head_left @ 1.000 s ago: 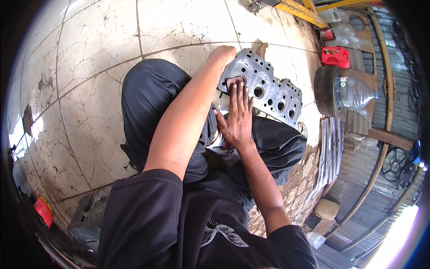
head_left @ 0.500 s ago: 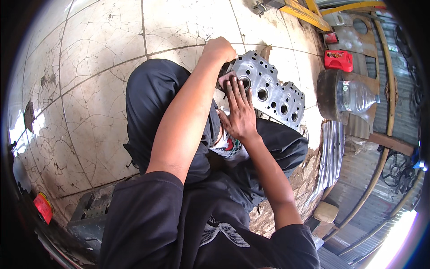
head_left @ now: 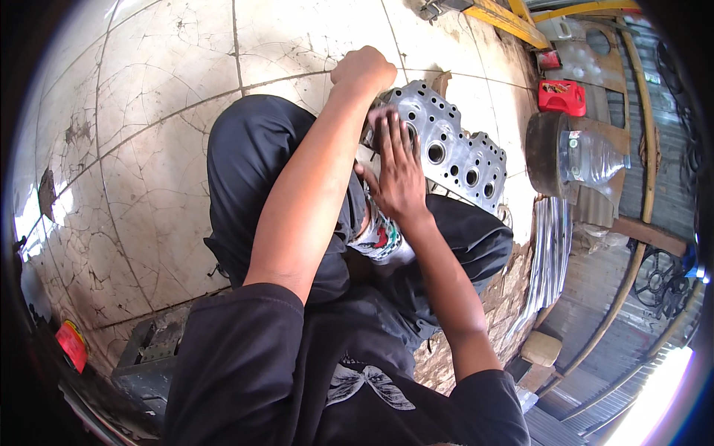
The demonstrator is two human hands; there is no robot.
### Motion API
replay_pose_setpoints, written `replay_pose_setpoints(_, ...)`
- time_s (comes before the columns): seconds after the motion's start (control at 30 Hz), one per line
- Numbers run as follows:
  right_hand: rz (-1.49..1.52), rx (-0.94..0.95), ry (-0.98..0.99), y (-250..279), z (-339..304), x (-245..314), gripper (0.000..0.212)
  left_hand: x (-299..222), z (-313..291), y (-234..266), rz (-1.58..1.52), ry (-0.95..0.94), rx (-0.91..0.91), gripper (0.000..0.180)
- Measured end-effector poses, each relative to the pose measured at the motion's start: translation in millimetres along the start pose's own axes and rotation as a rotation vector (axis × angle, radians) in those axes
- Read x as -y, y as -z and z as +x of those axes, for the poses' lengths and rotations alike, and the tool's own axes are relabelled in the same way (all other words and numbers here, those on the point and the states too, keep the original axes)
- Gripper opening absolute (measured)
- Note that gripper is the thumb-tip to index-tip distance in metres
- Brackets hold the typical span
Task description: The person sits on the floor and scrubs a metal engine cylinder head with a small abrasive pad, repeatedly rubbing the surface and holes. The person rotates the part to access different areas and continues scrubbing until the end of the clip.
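A grey metal cylinder head (head_left: 460,152) lies in front of me, its flat face with round ports and bolt holes upward. My right hand (head_left: 399,167) rests on its near left end, fingers stretched out and flat. Under those fingertips is a brownish-pink piece of sandpaper (head_left: 382,114), smeared by motion. At the far left corner of the cylinder head, my left hand (head_left: 364,68) is closed in a fist against the edge. Its fingertips are hidden behind the back of the hand.
Cracked pale floor tiles (head_left: 167,160) surround my bent knees. To the right stand a red jug (head_left: 561,98), a dark round container (head_left: 547,154) and a clear plastic bottle (head_left: 591,160), by corrugated sheets. A yellow metal frame (head_left: 509,24) is at the far right.
My right hand has slid slightly, with the sandpaper moving toward the far side of the cylinder head. My left fist has shifted a little farther away. The cylinder head stays in place.
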State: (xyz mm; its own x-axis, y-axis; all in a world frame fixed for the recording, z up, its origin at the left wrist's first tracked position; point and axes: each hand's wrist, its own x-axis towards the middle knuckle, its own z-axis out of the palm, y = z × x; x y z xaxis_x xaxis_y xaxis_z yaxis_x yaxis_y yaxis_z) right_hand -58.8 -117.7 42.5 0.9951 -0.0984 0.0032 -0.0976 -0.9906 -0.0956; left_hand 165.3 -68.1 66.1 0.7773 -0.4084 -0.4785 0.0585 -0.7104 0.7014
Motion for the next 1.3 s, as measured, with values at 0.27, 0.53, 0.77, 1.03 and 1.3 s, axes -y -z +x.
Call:
replay_pose_setpoints(0.27, -0.048, 0.06, 0.036, 1, -10, 2, 0.097, 5, 0, 1, 0.003, -0.084, -0.04, 0.035)
replay_pose_setpoints(0.53, -0.142, -0.032, -0.071, 5, 27, -6, 0.095, 0, -2, -6, -0.004, -0.107, -0.01, 0.036)
replay_pose_setpoints(0.77, -0.206, -0.018, -0.012, 17, 19, 14, 0.088, 5, 2, 1, -0.033, -0.101, -0.049, 0.037)
replay_pose_setpoints(1.03, -0.254, 0.024, -0.015, 13, 8, 20, 0.101, 4, 4, 3, -0.073, -0.112, -0.087, 0.038)
replay_pose_setpoints(1.3, -0.175, 0.025, 0.027, 7, 0, 25, 0.09, 10, 3, 9, -0.15, -0.112, -0.147, 0.037)
